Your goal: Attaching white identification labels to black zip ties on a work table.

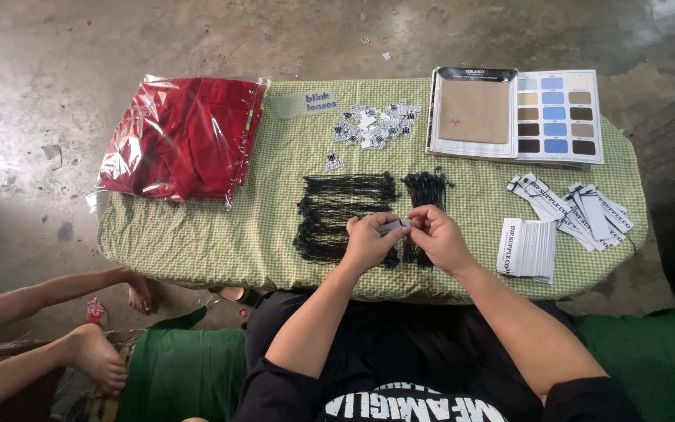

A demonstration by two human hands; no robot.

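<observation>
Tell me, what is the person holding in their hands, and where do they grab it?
A small grey-white paper tag, pinched between both hands: the left hand holds its left end, the right hand its right end.

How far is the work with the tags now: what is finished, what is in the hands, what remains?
Done: a loose pile of tags lies at the far right. In hand: left hand and right hand pinch one small tag. Left: a neat white tag stack and black strings wait.

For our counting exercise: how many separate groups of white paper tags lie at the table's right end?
2: a neat stack of white tags near the front edge, and a fanned-out pile of tags just behind it. Tags beneath may be hidden.
</observation>
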